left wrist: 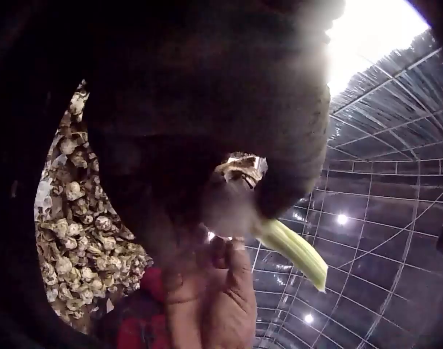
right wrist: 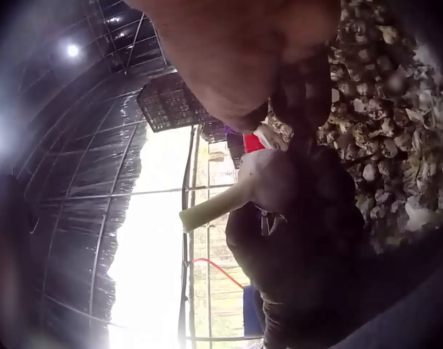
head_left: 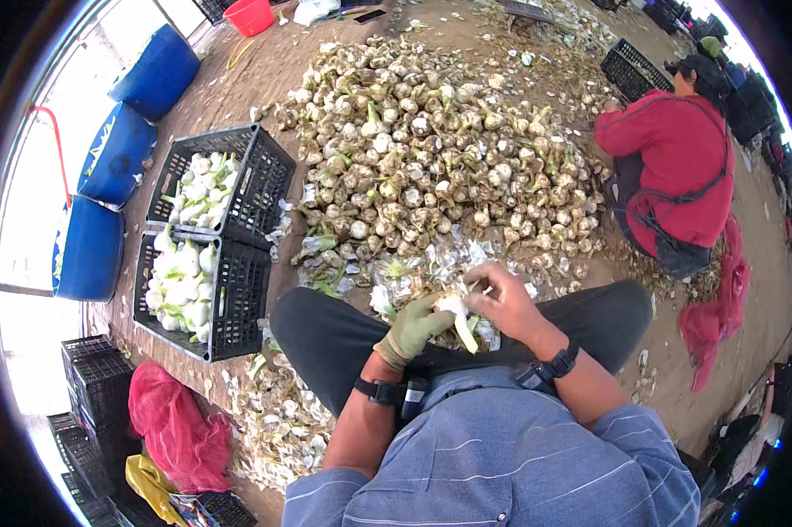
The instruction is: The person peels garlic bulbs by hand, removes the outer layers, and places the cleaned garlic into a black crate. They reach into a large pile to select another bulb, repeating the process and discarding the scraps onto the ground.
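In the head view my gloved left hand (head_left: pixel 414 329) grips a whitish garlic bulb (head_left: pixel 453 305) in front of my lap. Its cut green stem (head_left: pixel 466 336) points down toward me. My bare right hand (head_left: pixel 510 303) is at the bulb's right side, thumb and fingers curled and pinching at its outside. The right wrist view shows the pale bulb (right wrist: pixel 268 178) between the dark glove (right wrist: pixel 294 240) and the bare hand (right wrist: pixel 243 58) above it. Seen from the left wrist, the stem (left wrist: pixel 297 254) sticks out below the shadowed glove, beside the bare thumb (left wrist: pixel 239 273).
A large heap of unpeeled garlic (head_left: pixel 440 167) lies ahead. Two black crates (head_left: pixel 255 189) with cleaned bulbs (head_left: pixel 181 285) stand at left, blue barrels (head_left: pixel 93 246) beyond. Loose skins (head_left: pixel 277 430) litter the floor. A person in red (head_left: pixel 668 167) sits at right near a red net (head_left: pixel 716 307).
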Motion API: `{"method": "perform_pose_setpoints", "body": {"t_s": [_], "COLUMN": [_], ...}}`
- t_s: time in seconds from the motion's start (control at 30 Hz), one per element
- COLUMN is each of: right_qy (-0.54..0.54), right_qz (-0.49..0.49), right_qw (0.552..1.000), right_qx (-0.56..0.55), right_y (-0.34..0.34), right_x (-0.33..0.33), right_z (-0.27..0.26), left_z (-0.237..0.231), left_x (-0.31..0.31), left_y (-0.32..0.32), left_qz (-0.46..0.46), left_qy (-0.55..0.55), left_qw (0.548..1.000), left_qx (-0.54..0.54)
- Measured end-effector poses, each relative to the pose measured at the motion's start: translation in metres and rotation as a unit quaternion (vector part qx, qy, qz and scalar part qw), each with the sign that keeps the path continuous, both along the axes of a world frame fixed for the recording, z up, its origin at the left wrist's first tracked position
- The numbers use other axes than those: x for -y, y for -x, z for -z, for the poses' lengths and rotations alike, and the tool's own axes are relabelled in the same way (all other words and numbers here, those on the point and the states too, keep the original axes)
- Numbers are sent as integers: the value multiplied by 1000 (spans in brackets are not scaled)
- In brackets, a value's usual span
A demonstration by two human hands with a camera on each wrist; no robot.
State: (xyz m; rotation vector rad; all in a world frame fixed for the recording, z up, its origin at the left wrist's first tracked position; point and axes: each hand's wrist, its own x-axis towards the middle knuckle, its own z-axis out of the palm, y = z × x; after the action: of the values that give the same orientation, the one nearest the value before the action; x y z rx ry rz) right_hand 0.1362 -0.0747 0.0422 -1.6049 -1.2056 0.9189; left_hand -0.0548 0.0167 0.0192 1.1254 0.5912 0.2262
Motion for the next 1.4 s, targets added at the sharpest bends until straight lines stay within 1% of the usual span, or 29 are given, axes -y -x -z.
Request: {"method": "perform_pose_setpoints", "body": {"t_s": [0.03, 0.07, 0.17, 0.27, 0.37, 0.4, 0.47, 0.5, 0.53, 0.57, 0.6, 0.7, 0.73, 0.83, 0.87, 0.97, 1.07, 1.17, 1.2, 1.23, 1.27, 1.37, 1.4], "right_qy": [-37, -34, -3, 10, 7, 14, 29, 29, 30, 29, 110, 44, 19, -39, -28, 3, 20, 2, 64, 125, 183, 115, 78], "right_qz": [-40, -100, -147, -188, -186, -186, -183, -120, -58, 2, 42, -65, -113, -195, -204, -236, -254, -204, -145, -82, -18, 35, -11], "right_qw": [996, 988, 976, 956, 947, 949, 953, 970, 981, 988, 993, 997, 992, 965, 963, 946, 931, 959, 983, 989, 975, 973, 992], "right_qx": [64, 110, 162, 223, 261, 254, 240, 210, 181, 150, 29, 11, 54, 171, 174, 224, 260, 195, 90, -16, -121, -195, -96], "right_y": [-1, -5, -12, -8, -1, -2, -10, -16, -23, -30, -36, -23, -14, -13, -12, -9, -9, -13, -12, -12, -12, -12, -10], "right_x": [-2, -4, -3, -5, -7, -9, -14, -15, -17, -19, -19, -14, -16, -15, -15, -18, -20, -19, -19, -18, -17, -15, -10], "right_z": [-9, -14, -18, -12, -15, -12, -5, -5, -5, -5, -4, -11, -33, -22, -21, -25, -25, -17, -15, -15, -14, -5, -6], "left_z": [-4, -4, -9, -4, -14, 0, 7, 10, -3, 2, 9, 5, 1, 0, 0, 0, -1, -14, -12, -8, -5, 3, 8], "left_x": [-1, -4, -2, 1, 2, 0, 1, 2, 0, -1, -1, -3, -2, -1, 1, 2, 1, 0, 0, 0, -1, -1, 2], "left_y": [-1, 1, 1, -4, -1, 3, 2, 2, 0, 1, 3, 2, -1, -1, -2, 1, 1, 0, 1, 1, 0, -1, -4], "left_qz": [15, 46, 20, -38, 11, 57, 21, 4, 8, 5, 0, -15, -20, 3, -9, 4, 23, 27, 16, 5, -6, -47, -76], "left_qy": [-42, -27, -30, -50, -55, -96, -70, -57, -2, -7, -11, -3, 4, -48, -41, -64, -97, -54, -19, 16, 50, 24, 28], "left_qw": [999, 998, 997, 998, 994, 989, 996, 998, 999, 999, 999, 1000, 1000, 996, 994, 992, 991, 993, 996, 997, 997, 998, 996], "left_qx": [-7, -31, -62, -20, -89, -97, -52, -29, -39, -37, -37, -21, -13, -76, -98, -109, -91, -103, -91, -79, -65, -15, -25]}}
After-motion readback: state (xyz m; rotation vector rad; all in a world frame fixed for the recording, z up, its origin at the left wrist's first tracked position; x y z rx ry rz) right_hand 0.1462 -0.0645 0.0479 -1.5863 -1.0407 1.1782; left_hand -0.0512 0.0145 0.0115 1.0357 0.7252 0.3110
